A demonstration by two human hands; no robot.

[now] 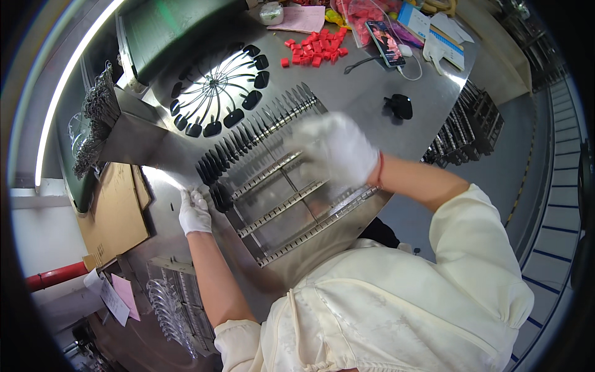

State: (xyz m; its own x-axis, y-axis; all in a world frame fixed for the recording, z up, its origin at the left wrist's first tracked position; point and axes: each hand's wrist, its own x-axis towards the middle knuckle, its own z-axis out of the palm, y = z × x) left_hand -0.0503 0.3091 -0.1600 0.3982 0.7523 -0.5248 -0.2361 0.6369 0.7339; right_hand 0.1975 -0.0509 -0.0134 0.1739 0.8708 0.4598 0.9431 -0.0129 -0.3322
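A metal rack (282, 218) with slotted cross bars lies tilted in front of me. Along its far side stands a row of flat black paddle-shaped pieces (228, 152), closely spaced. My right hand (334, 149), in a white glove, is over the rack's right part; motion smears its fingers, and anything in them is hidden. Beside the rack's left corner, my gloved left hand (196, 214) rests with bent fingers somewhat apart, near a black piece (220, 197) at the row's end. Beyond the rack, more black pieces with thin stems (214, 84) form a ring, stems pointing inward.
Small red caps (317, 48) lie in a heap at the back, near a phone (385, 43) with a cable. One black piece (400, 106) lies at right. Left are a metal holder (133, 133) of wire parts, cardboard (118, 214) and a green bin (173, 31).
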